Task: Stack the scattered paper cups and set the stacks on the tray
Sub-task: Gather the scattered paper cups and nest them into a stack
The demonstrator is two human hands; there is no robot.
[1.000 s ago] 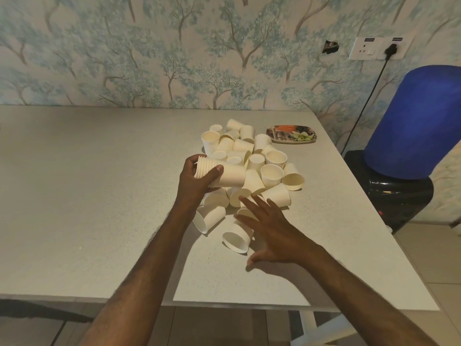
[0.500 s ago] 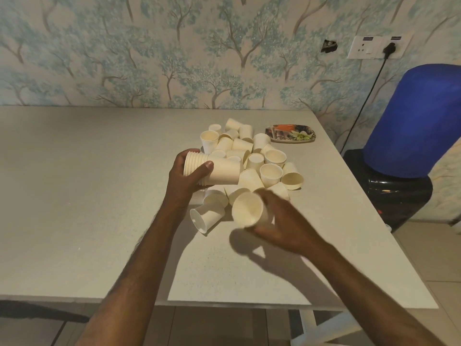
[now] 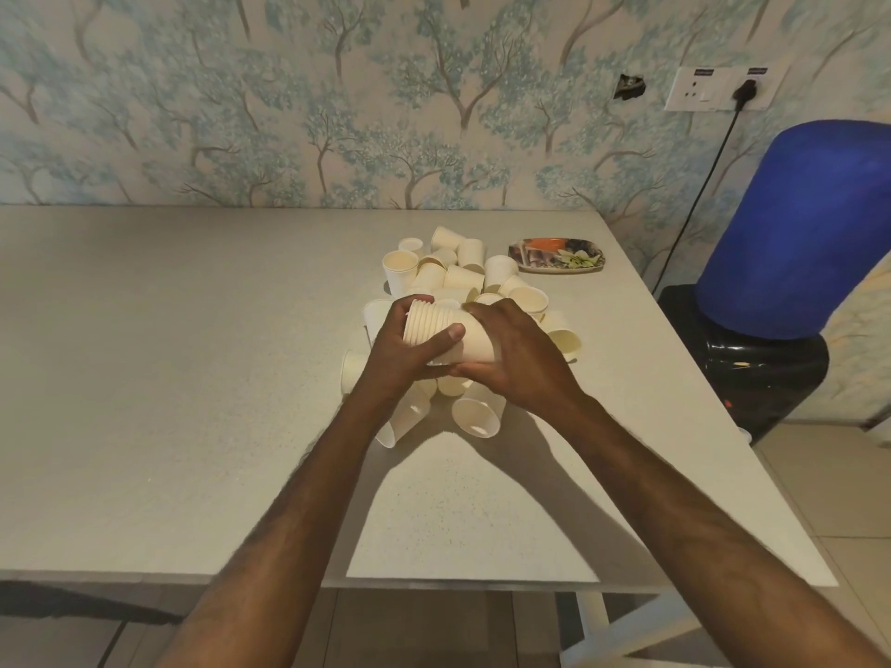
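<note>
A stack of several cream paper cups (image 3: 441,332) lies sideways in the air above the pile, rims to the left. My left hand (image 3: 400,354) grips its rim end, thumb across the front. My right hand (image 3: 516,359) is closed around the stack's bottom end, where the outermost cup sits. Loose paper cups (image 3: 448,277) lie scattered behind and under my hands, some upright, some tipped. One tipped cup (image 3: 477,417) lies just below my right wrist. The patterned tray (image 3: 557,255) sits at the back right of the table, apart from the pile.
The grey table (image 3: 193,378) runs to the wallpapered wall. Its right edge is close to the tray. Beyond that edge stands a blue water bottle (image 3: 800,224) on a black dispenser (image 3: 742,364), with a cable up to a wall socket (image 3: 723,89).
My right hand picked a loose cup off the table, carried it up and left, and now closes on the stack's bottom end. My left hand kept hold of the stack.
</note>
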